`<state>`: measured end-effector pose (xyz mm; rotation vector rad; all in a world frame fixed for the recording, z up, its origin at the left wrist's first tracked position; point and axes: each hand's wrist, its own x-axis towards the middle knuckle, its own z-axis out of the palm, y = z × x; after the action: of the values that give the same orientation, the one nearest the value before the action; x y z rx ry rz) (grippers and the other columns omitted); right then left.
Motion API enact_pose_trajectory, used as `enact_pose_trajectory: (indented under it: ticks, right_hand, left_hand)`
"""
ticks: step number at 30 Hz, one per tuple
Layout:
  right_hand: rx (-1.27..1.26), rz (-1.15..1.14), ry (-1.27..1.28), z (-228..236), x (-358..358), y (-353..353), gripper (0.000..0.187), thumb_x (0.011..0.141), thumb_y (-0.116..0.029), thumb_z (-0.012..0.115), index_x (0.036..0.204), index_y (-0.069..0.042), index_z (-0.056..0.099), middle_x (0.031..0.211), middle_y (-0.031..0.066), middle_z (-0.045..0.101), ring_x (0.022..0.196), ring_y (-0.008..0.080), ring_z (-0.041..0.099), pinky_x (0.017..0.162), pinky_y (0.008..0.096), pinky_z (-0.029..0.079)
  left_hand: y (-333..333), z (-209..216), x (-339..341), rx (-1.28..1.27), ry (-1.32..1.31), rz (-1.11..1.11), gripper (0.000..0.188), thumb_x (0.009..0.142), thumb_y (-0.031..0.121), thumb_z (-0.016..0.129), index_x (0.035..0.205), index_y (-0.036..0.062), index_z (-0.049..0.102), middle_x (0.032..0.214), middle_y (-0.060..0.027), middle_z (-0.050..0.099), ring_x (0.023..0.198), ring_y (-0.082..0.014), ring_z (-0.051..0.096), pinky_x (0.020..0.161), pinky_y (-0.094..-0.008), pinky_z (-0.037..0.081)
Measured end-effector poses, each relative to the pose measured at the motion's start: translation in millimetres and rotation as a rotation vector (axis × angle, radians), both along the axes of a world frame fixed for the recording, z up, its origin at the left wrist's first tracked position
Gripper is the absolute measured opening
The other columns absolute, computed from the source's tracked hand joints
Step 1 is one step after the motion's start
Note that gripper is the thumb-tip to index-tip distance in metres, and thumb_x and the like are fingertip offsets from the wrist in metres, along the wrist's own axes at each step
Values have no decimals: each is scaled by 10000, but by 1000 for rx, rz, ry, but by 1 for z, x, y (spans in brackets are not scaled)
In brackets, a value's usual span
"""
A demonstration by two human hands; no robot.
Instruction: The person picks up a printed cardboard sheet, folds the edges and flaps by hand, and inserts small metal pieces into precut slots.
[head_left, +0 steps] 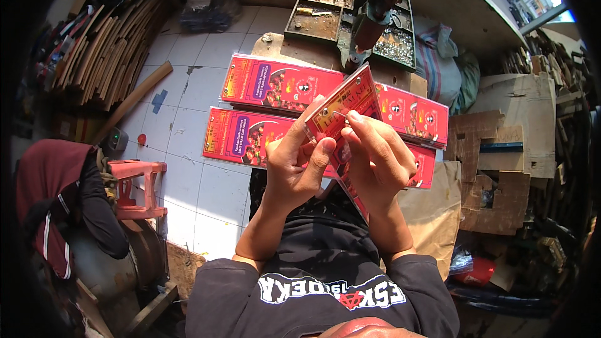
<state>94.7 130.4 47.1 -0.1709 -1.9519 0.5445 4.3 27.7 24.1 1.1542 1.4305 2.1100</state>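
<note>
A red printed menu-like card set (pixel 359 92) with metal eyelets at its corners is held up, tilted, in front of my chest. My left hand (pixel 289 161) is closed on its left edge, fingers behind and thumb in front. My right hand (pixel 380 158) is at the card's face, thumb and forefinger pinching a small thin wire-like piece near an eyelet. Its exact kind is too small to tell. Beneath and beyond my hands lie stacks of similar red cards, an upper stack (pixel 285 82) and a lower stack (pixel 233 136), continuing on the right (pixel 416 116).
Beyond the cards stands a dark hand press (pixel 369 28) between compartment trays (pixel 320 15) of small metal parts. A red plastic stool (pixel 139 188) is at left, with draped dark clothing (pixel 53 175) near it. Cardboard pieces (pixel 501 200) lean at right, beside brown paper (pixel 432 213).
</note>
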Motion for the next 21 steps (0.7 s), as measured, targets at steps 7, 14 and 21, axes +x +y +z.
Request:
enact_pose_trajectory:
  ticks: [7, 14, 21]
  right_hand:
    - [151, -16, -2, -4, -1, 2, 376, 694, 88, 682, 1064, 28, 661, 932, 124, 684, 827, 270, 686, 714, 343, 563]
    - [219, -22, 3, -4, -2, 3, 373, 707, 49, 708, 1076, 29, 653, 974, 122, 686, 841, 268, 686, 736, 340, 568]
    - [303, -47, 29, -9, -3, -2, 362, 712, 0, 722, 1067, 30, 656, 985, 110, 686, 849, 260, 686, 755, 337, 579]
  left_hand:
    - [-1, 1, 1, -2, 62, 35, 492, 929, 17, 547, 1390, -47, 389, 1049, -157, 669, 869, -130, 656, 721, -247, 547]
    - [-3, 3, 2, -42, 103, 73, 514, 915, 17, 566, 1395, -38, 390, 996, -147, 688, 802, -112, 661, 659, -232, 541]
    - [-2, 3, 4, -29, 153, 129, 498, 902, 14, 572, 1370, -56, 416, 972, -169, 693, 763, -116, 668, 616, -240, 541]
